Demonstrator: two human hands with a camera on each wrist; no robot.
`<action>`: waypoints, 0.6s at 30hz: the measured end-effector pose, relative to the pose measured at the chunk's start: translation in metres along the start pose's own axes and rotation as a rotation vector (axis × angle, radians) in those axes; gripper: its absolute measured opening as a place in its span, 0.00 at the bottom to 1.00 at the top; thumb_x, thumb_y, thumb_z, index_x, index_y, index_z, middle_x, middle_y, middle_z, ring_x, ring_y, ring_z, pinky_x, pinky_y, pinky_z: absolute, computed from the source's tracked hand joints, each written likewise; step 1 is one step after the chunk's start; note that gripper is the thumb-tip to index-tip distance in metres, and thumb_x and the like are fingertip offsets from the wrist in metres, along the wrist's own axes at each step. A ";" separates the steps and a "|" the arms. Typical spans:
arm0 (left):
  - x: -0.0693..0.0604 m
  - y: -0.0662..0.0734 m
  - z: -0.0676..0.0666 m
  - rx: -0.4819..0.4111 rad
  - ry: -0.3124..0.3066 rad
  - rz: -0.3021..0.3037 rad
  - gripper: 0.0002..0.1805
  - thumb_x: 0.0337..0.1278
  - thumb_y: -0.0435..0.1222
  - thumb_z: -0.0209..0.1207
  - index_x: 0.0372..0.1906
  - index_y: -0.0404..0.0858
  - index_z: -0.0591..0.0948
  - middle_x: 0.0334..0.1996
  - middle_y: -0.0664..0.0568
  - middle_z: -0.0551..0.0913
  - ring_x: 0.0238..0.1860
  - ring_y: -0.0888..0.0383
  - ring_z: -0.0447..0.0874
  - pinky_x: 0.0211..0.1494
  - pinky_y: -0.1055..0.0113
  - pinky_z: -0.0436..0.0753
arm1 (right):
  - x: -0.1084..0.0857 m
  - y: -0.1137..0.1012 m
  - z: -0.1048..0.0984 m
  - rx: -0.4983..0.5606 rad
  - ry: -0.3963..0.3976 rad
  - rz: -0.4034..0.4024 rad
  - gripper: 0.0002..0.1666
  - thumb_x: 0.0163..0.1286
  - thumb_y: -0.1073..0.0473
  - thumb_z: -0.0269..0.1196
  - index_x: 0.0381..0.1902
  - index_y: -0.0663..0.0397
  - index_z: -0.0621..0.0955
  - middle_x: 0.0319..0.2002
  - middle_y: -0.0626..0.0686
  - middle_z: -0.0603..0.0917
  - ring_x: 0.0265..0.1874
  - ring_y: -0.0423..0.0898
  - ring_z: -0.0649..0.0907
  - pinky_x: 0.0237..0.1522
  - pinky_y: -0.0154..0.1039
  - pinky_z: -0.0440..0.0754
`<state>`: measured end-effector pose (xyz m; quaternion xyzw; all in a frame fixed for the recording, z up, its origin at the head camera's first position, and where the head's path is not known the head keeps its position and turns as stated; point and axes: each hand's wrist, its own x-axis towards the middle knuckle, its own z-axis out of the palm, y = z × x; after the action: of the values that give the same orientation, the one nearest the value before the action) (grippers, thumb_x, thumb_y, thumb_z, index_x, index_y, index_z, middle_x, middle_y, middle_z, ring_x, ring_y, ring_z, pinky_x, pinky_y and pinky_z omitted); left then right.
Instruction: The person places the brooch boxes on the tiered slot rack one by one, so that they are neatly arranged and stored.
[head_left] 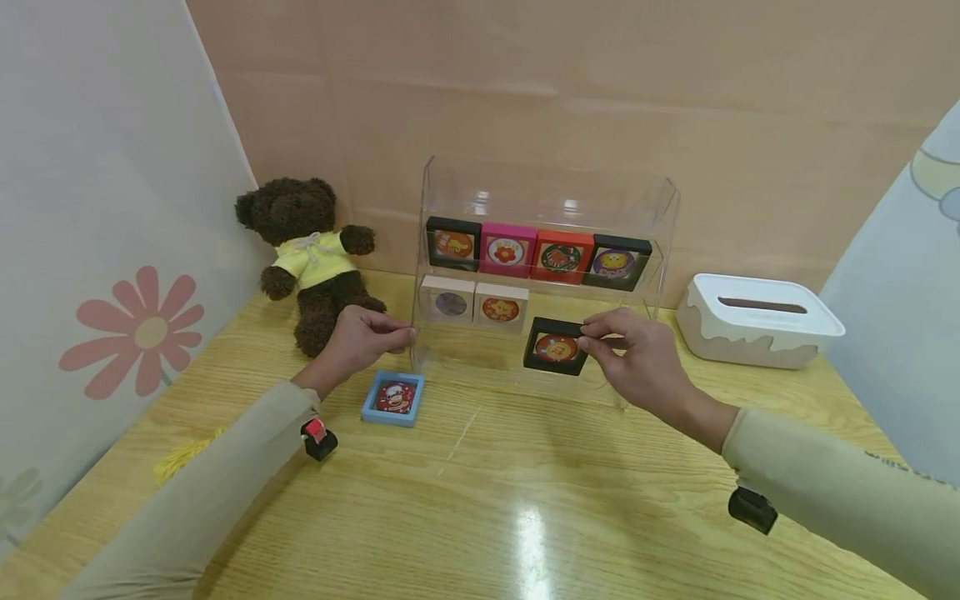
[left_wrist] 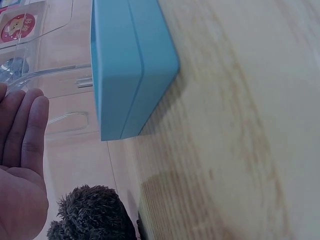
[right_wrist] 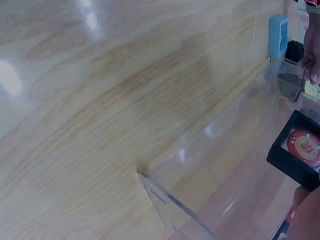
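Note:
A clear acrylic display rack [head_left: 480, 185] stands on the table with square frames on its tiers. My right hand [head_left: 637, 354] pinches a black square frame [head_left: 531, 354] by its right edge, in front of the lower tier and right of two pale frames [head_left: 501, 307]. Inside the held frame is a red round piece [right_wrist: 304, 147]. My left hand [head_left: 358, 340] pinches the left side edge of the rack between thumb and forefinger. Just below that hand, a light blue frame [head_left: 370, 413] lies on the table; it looms close in the left wrist view.
The upper tier holds black, pink [head_left: 507, 250] and red [head_left: 562, 257] frames. A brown teddy bear [head_left: 315, 258] in a yellow top sits at the left. At the right is a white tissue box [head_left: 757, 321]. Yellow strands [head_left: 183, 457] lie beyond my left sleeve.

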<state>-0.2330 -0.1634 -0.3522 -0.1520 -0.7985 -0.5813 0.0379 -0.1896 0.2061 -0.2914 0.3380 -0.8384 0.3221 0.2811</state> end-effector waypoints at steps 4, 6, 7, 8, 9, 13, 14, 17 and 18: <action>0.001 -0.002 -0.001 -0.023 -0.012 -0.003 0.13 0.56 0.36 0.66 0.38 0.27 0.86 0.29 0.42 0.86 0.32 0.43 0.85 0.38 0.59 0.84 | 0.006 0.003 -0.003 -0.005 0.009 0.023 0.08 0.52 0.77 0.69 0.28 0.64 0.84 0.33 0.55 0.84 0.32 0.49 0.84 0.31 0.39 0.83; 0.002 -0.004 -0.001 -0.034 -0.014 -0.012 0.13 0.56 0.35 0.66 0.38 0.27 0.86 0.29 0.41 0.86 0.33 0.41 0.85 0.38 0.59 0.84 | 0.009 0.004 -0.005 -0.010 0.014 0.031 0.08 0.53 0.77 0.69 0.28 0.64 0.84 0.34 0.55 0.84 0.33 0.49 0.84 0.31 0.41 0.84; 0.002 -0.004 -0.001 -0.036 -0.015 -0.016 0.13 0.56 0.35 0.66 0.38 0.27 0.86 0.30 0.41 0.86 0.33 0.41 0.85 0.38 0.59 0.84 | 0.010 0.005 -0.005 -0.014 0.018 0.034 0.08 0.53 0.77 0.69 0.29 0.64 0.84 0.34 0.55 0.84 0.34 0.49 0.84 0.31 0.42 0.84; 0.002 -0.004 -0.001 -0.039 -0.015 -0.020 0.13 0.56 0.35 0.66 0.38 0.27 0.86 0.30 0.40 0.86 0.34 0.40 0.85 0.38 0.59 0.84 | 0.011 0.006 -0.006 -0.019 0.022 0.034 0.08 0.53 0.77 0.69 0.29 0.64 0.83 0.34 0.55 0.84 0.34 0.49 0.83 0.31 0.42 0.84; 0.002 -0.004 -0.001 -0.041 -0.017 -0.024 0.13 0.56 0.35 0.66 0.38 0.27 0.86 0.30 0.40 0.85 0.34 0.39 0.84 0.39 0.58 0.84 | 0.013 0.006 -0.006 -0.025 0.027 0.033 0.07 0.53 0.77 0.69 0.28 0.63 0.83 0.34 0.55 0.84 0.34 0.49 0.83 0.31 0.42 0.83; 0.002 -0.003 -0.001 -0.048 -0.019 -0.033 0.12 0.56 0.33 0.65 0.39 0.26 0.85 0.31 0.39 0.85 0.35 0.38 0.84 0.39 0.58 0.84 | 0.017 0.010 -0.007 -0.046 0.041 0.024 0.07 0.53 0.76 0.69 0.28 0.64 0.83 0.34 0.56 0.84 0.34 0.49 0.83 0.32 0.37 0.83; 0.002 -0.003 -0.001 -0.048 -0.019 -0.036 0.12 0.57 0.33 0.65 0.39 0.26 0.85 0.31 0.39 0.85 0.35 0.38 0.84 0.39 0.58 0.84 | 0.018 0.012 -0.007 -0.054 0.044 0.020 0.07 0.53 0.76 0.69 0.27 0.64 0.82 0.34 0.56 0.84 0.34 0.49 0.83 0.33 0.33 0.82; 0.002 -0.003 -0.001 -0.040 -0.023 -0.041 0.12 0.57 0.34 0.65 0.40 0.26 0.85 0.31 0.40 0.85 0.35 0.39 0.84 0.39 0.60 0.84 | 0.021 0.015 -0.008 -0.071 0.057 0.007 0.07 0.52 0.76 0.69 0.28 0.65 0.82 0.34 0.57 0.84 0.34 0.50 0.84 0.34 0.24 0.79; 0.002 -0.003 -0.001 -0.042 -0.024 -0.040 0.13 0.57 0.34 0.65 0.40 0.26 0.85 0.31 0.40 0.85 0.35 0.39 0.84 0.39 0.60 0.84 | 0.023 0.016 -0.008 -0.081 0.062 0.003 0.07 0.53 0.76 0.69 0.28 0.66 0.82 0.34 0.58 0.84 0.34 0.50 0.84 0.34 0.23 0.78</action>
<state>-0.2362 -0.1651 -0.3543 -0.1440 -0.7893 -0.5967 0.0134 -0.2134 0.2122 -0.2763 0.3148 -0.8422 0.2989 0.3198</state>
